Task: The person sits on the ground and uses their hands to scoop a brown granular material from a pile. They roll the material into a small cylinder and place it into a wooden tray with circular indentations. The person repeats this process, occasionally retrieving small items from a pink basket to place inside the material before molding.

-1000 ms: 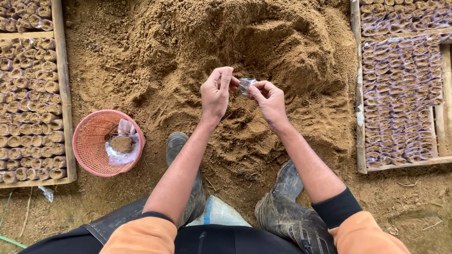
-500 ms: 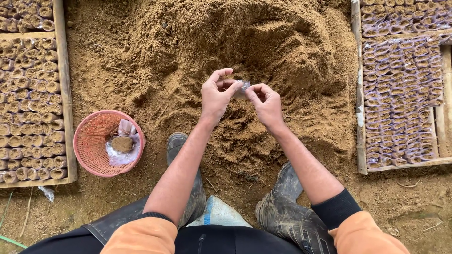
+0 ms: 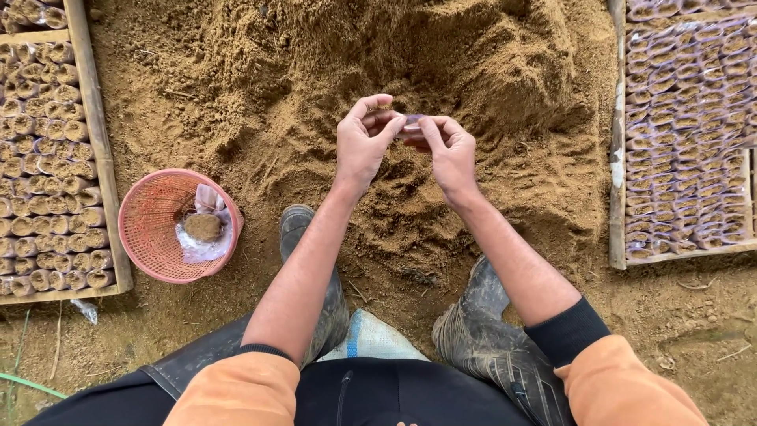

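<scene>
My left hand (image 3: pixel 361 142) and my right hand (image 3: pixel 451 153) meet above a big heap of brown soil (image 3: pixel 410 55). Between their fingertips they pinch a small clear plastic bag (image 3: pixel 412 124), mostly hidden by the fingers. Both hands grip it, thumbs and forefingers pressed on its edges. Below the hands my two muddy rubber boots (image 3: pixel 481 331) rest on the ground.
A pink mesh basket (image 3: pixel 150 229) with clear bags and a clump of soil sits at the left. A wooden tray (image 3: pixel 91 118) of soil-filled bags lies at far left, another wooden tray (image 3: pixel 619 158) of filled bags at right.
My hands have drawn closer together on the small bag and sit slightly higher in view. The camera has tilted a little, shifting the basket and trays.
</scene>
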